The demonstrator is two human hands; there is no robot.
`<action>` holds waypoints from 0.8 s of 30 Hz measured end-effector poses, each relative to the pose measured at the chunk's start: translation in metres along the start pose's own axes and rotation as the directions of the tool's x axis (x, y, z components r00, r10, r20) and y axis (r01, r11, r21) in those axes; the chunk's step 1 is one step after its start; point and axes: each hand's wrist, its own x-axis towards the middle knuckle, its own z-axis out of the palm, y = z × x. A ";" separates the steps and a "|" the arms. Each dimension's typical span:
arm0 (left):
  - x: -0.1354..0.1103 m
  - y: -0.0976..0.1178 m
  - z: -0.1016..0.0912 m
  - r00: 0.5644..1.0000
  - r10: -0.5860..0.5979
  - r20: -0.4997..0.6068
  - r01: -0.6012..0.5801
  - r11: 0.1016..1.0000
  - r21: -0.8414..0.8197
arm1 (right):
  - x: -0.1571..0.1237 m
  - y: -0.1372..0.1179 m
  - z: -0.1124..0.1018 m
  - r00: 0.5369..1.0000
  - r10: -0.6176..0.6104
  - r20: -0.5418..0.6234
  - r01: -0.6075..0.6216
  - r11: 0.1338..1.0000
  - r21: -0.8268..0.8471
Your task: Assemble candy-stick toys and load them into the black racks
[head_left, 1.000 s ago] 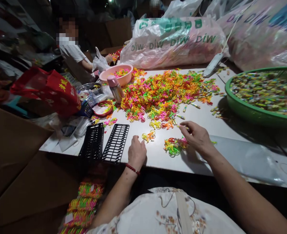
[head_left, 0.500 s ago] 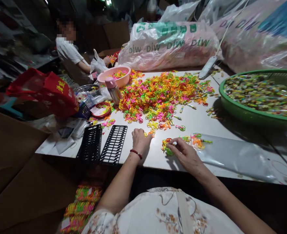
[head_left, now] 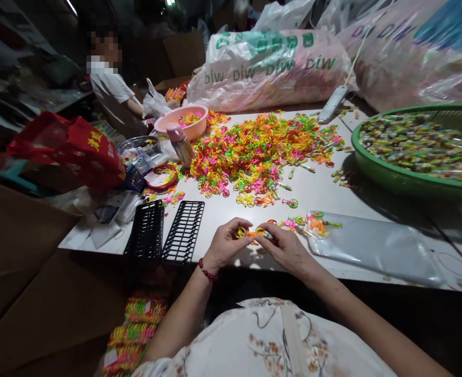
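My left hand [head_left: 225,245] and my right hand [head_left: 286,249] meet above the near edge of the white table [head_left: 333,196]. Both pinch a small bunch of neon plastic toy bicycles [head_left: 250,232] held between them. A few loose bicycles [head_left: 294,222] lie just beyond my right hand. A big heap of neon bicycles [head_left: 254,149] covers the middle of the table. Two black plastic racks [head_left: 168,230] lie left of my left hand.
A clear plastic bag [head_left: 372,246] lies at the right. A green basket [head_left: 396,178] of small wrapped pieces stands far right. A pink bowl [head_left: 182,119], a pink bottle [head_left: 179,144] and a red bag [head_left: 74,149] are at the left. Another person [head_left: 111,86] sits at the far end. Big printed sacks [head_left: 270,65] stand behind.
My right hand drew back from the loose pieces toward the table edge. My left hand lifted off the table, and both hands came together on a small bunch of bicycles.
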 end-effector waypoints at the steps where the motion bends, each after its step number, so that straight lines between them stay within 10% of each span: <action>1: -0.002 0.002 0.002 0.996 -0.009 -0.090 0.001 0.996 -0.088 | 0.000 0.000 0.004 1.000 0.020 -0.007 -0.019 0.998 0.051; 4: -0.008 0.000 0.014 0.934 -0.060 -0.351 -0.041 0.961 -0.272 | -0.003 0.001 0.021 0.988 0.152 -0.022 -0.139 0.949 0.283; 7: -0.013 -0.009 0.027 0.918 -0.129 -0.376 -0.010 0.939 -0.344 | -0.009 -0.002 0.037 0.977 0.206 0.060 -0.212 0.879 0.427; 12: -0.016 -0.017 0.035 0.869 -0.185 -0.459 -0.032 0.904 -0.425 | -0.014 -0.013 0.039 0.988 0.136 0.071 -0.149 0.961 0.233; 24: -0.013 -0.008 0.037 0.922 -0.229 -0.311 0.062 0.882 -0.466 | -0.009 0.006 0.027 0.988 0.135 0.076 -0.155 0.882 0.445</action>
